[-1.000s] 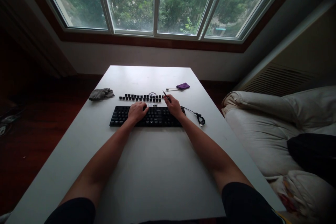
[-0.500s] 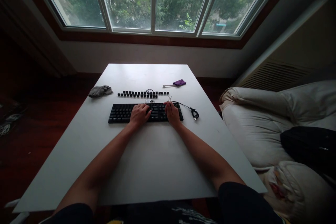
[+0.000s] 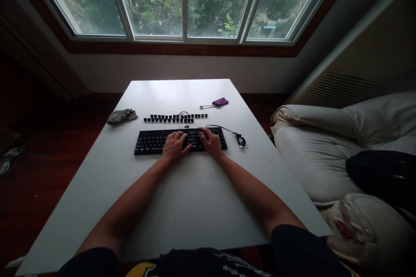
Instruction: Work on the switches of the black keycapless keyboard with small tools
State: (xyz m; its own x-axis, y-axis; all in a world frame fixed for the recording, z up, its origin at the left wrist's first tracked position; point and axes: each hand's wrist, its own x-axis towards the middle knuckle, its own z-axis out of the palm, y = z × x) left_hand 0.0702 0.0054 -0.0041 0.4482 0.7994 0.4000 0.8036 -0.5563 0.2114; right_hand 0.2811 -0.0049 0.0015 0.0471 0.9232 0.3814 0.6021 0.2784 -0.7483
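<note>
A black full-size keyboard [image 3: 151, 142] lies across the white table [image 3: 188, 199] in front of me. My left hand [image 3: 175, 145] rests on its middle, fingers spread over the keys and thumb apart. Over the right part of the keyboard, my right hand [image 3: 210, 141] is closed, its fingers pinched round a thin wire keycap puller [image 3: 199, 125] whose prongs stick up faintly past the fingertips. Several loose black keycaps [image 3: 169, 118] stand in two rows behind the keyboard. A small clear round piece [image 3: 186, 127] lies just behind the keyboard's back edge, partly hard to make out.
A grey crumpled cloth [image 3: 122, 116] lies at the table's left edge. Further back right are a purple pouch [image 3: 220, 101] and a thin white-tipped stick [image 3: 206, 106]. The black cable [image 3: 239, 139] is bundled right of the keyboard. A pale sofa [image 3: 312, 156] stands to the right.
My right hand has turned, and the wire prongs have swung from upright toward the left. My left thumb has spread away from its fingers. The view has shifted slightly.
</note>
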